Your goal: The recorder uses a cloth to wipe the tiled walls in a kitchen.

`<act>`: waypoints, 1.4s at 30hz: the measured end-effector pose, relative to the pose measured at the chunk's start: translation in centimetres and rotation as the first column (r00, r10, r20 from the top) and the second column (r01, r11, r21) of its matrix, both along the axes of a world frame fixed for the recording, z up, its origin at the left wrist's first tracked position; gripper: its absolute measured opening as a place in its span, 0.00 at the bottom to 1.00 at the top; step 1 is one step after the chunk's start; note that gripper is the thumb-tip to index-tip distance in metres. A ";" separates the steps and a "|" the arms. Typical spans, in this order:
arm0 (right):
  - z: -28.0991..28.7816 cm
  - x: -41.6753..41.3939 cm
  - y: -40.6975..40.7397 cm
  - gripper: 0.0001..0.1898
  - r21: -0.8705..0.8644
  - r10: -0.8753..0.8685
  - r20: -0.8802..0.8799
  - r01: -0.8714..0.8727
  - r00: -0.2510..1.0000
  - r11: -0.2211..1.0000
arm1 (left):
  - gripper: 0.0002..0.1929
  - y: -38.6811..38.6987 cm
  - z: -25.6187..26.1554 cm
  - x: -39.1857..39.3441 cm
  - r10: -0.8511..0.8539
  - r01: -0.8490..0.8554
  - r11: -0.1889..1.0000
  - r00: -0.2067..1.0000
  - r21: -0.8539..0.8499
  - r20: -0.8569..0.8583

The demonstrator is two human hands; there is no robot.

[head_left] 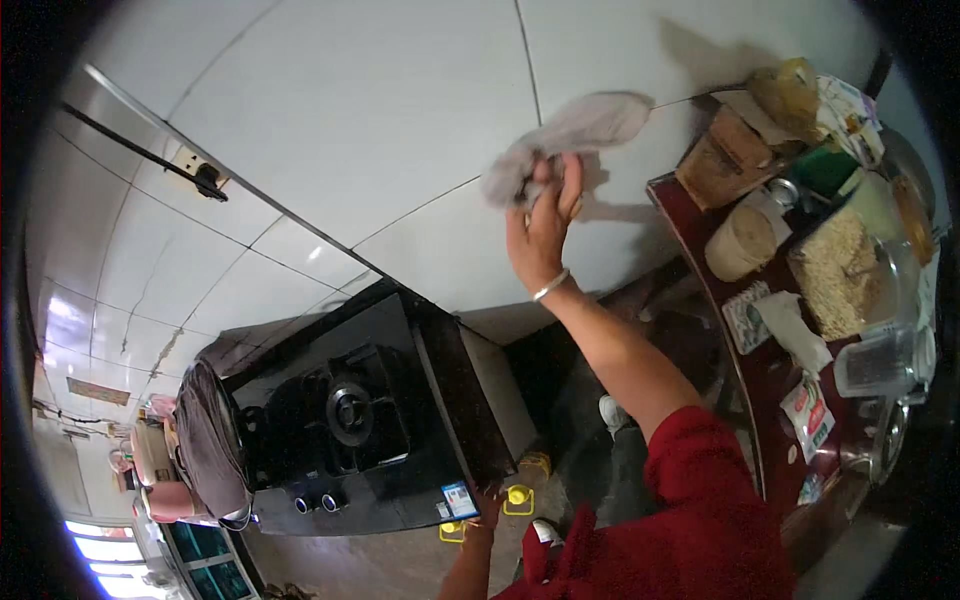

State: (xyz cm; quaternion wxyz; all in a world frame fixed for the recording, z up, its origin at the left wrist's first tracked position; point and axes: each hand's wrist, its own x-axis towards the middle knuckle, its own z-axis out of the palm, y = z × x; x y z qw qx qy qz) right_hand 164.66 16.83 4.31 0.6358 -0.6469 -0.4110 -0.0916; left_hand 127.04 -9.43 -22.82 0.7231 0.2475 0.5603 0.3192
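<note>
My right hand [544,217], a bangle at its wrist, presses a pale grey-pink cloth [592,124] to the white tiled wall [390,112]. The cloth looks blurred and bunched under the fingers, with one part spread to the upper right. Low in the picture, my left hand [489,508] is at the front corner of a black gas stove [292,405], beside a blue-and-white label [457,501]. Its fingers are partly hidden, so its grip is unclear. A round burner [350,415] and two knobs show on the stove top.
On the right, a dark red table [690,225] holds a cardboard box [724,157], a jar [741,244], a bag of flakes [836,277] and a clear plastic container [874,367]. A plugged socket [196,169] is at left. Dark fabric [210,442] lies beside the stove. Yellow-capped containers [519,495] stand below.
</note>
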 end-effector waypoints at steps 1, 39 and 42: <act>-2.4 -0.1 0.0 0.30 -0.051 -0.043 0.165 0.052 0.985 0.997 | 0.28 0.1 0.6 0.7 -0.003 0.003 1.000 1.000 -0.004 -0.001; -26.9 -11.0 4.6 0.12 0.238 0.129 -0.914 -0.254 -0.384 0.937 | 0.23 -0.1 1.4 0.7 0.279 -0.270 0.960 0.947 -0.074 0.160; -35.0 -9.2 5.0 0.13 0.221 0.089 -0.894 -0.259 -0.439 0.940 | 0.27 0.4 1.5 1.1 0.267 -0.225 0.948 0.947 -0.227 0.177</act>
